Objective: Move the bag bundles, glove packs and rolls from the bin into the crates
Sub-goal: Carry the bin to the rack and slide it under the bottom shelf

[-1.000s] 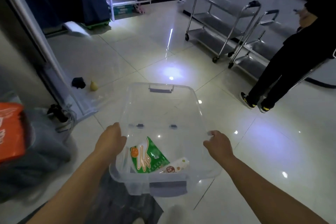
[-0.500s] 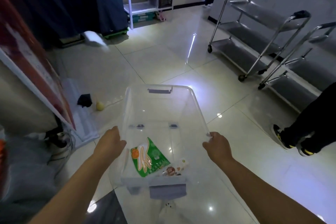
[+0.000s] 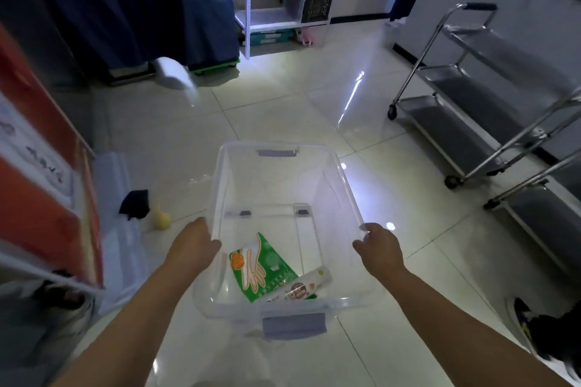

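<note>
Left hand (image 3: 192,245): fingers curl over the left long rim of the clear bin (image 3: 342,185), thumb side toward the camera, grasping the rim. Right hand (image 3: 379,248): fingers wrap the right long rim in the same manner, knuckles up. Both forearms reach forward from the lower corners; the bin is carried between them above the tiled floor (image 3: 283,116).

Bin contents, near end: a green glove pack (image 3: 262,264) printed with a pale hand outline lies flat on the bottom, tilted. A white roll (image 3: 301,284) with a round brown label lies just beside it on the right, overlapping its lower edge. The far half of the bin bottom shows only its moulded ribs. A grey latch handle (image 3: 294,325) hangs at the near end, another at the far end.

Surroundings: red-and-white panel (image 3: 37,185) at left; small black object (image 3: 135,204) and yellow object (image 3: 163,219) on the floor near it. White shelving unit (image 3: 276,6) at the back beside a dark blue curtain (image 3: 125,3). Two steel trolleys (image 3: 465,97) at right. Another person's shoe (image 3: 523,320) at lower right.
</note>
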Motion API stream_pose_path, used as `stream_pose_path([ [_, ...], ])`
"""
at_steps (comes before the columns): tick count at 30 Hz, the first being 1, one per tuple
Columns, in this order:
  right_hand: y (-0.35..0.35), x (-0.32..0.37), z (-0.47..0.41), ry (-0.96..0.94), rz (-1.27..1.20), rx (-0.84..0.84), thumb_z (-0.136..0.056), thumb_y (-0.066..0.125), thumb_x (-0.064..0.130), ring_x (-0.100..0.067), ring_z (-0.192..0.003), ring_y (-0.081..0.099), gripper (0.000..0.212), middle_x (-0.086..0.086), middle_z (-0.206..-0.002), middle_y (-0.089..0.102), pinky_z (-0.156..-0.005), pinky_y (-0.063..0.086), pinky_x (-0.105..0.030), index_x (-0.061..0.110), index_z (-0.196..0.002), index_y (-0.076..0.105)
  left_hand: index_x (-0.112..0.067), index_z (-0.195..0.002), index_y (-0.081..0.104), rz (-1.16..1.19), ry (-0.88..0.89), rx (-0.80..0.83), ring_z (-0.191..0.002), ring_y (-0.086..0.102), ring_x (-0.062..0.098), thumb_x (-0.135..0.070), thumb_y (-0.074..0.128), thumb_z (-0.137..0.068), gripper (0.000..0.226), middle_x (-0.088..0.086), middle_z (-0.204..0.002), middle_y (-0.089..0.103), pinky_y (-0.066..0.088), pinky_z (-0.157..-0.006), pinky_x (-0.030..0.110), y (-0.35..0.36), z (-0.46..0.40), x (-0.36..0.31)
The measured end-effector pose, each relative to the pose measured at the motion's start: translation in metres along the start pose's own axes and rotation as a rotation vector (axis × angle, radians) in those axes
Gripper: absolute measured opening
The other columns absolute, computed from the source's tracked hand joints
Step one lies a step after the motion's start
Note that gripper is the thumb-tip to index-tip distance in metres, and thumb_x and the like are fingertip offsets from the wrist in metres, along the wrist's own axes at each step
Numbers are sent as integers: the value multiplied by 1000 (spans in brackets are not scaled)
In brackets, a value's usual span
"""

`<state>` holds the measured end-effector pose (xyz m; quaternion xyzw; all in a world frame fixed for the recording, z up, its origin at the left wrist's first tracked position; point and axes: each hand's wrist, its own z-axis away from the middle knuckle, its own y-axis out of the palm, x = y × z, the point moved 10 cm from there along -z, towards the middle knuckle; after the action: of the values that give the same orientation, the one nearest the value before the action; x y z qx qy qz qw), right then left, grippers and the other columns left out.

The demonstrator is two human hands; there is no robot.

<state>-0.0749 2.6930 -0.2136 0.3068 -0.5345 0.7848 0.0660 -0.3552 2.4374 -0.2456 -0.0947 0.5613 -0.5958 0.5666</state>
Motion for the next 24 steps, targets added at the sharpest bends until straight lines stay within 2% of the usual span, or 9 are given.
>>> stream_pose_path([
  [3,-6,34,-69,16,21,-24,-79,62,11,-9,-64,49,37,10,-65,51,-52,29,-12,8,-116,59,1,-107,50,-39,22,23,-91,57,31,-15,59,-83,31,19,-102,59,42,-72,32,-20,-79,-34],
  [6,-15,65,-134,46,13,-39,-79,61,11,-9,-64,49,38,9,-67,53,-52,31,-16,9,-118,58,-1,-106,50,-79,47,30,-85,55,28,-17,58,-83,29,17,-101,59,41,-70,31,-44,-151,-71],
  [9,-23,86,-191,85,-1,-61,-80,60,11,-16,-74,54,41,-4,-87,64,-63,37,-22,10,-121,56,-1,-100,50,-90,82,27,-77,52,25,-17,59,-82,25,17,-95,59,40,-65,30,-62,-215,-105],
  [14,-26,109,-301,124,-29,-84,-81,61,11,-23,-87,63,42,-13,-110,66,-74,50,-29,10,-123,55,-4,-101,51,-92,99,41,-77,54,24,-18,59,-81,25,13,-94,60,40,-65,29,-70,-327,-156],
  [18,-24,132,-407,125,-56,-65,-79,61,8,-19,-71,60,44,-10,-99,66,-61,46,-24,8,-123,55,-3,-97,52,-85,113,48,-79,56,26,-17,59,-81,22,13,-91,59,43,-65,30,-75,-423,-201],
  [21,-26,160,-495,103,-70,-32,-79,60,8,-16,-59,55,44,-6,-87,61,-49,37,-21,8,-123,55,-7,-88,47,-70,79,19,-70,53,21,-16,61,-80,18,8,-82,56,36,-55,28,-89,-495,-236],
  [24,-31,198,-578,71,-65,-10,-78,60,7,-12,-58,52,44,-4,-82,60,-47,34,-21,8,-123,55,-13,-87,47,-50,40,-13,-62,50,14,-13,60,-78,16,0,-73,52,32,-46,23,-109,-563,-265],
])
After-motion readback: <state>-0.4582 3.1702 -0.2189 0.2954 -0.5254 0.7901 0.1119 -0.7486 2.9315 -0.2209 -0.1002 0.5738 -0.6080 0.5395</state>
